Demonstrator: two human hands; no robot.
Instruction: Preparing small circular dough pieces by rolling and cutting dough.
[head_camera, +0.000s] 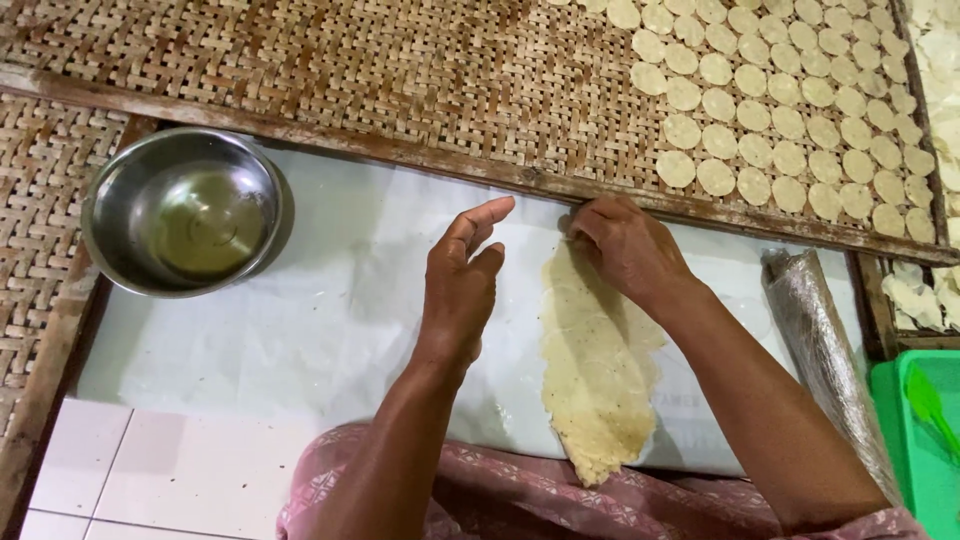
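Steel bowl (185, 212) left, left hand (462, 285) fingers spread, empty, right hand (625, 245) pinching dough sheet (597, 370)

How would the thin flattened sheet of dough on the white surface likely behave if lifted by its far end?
The dough sheet looks very thin with ragged edges, so it would probably sag and tear rather than stay stiff. It lies flat against the white sheet, so it may cling. The right hand pinches its far end; the left hand rests beside it.
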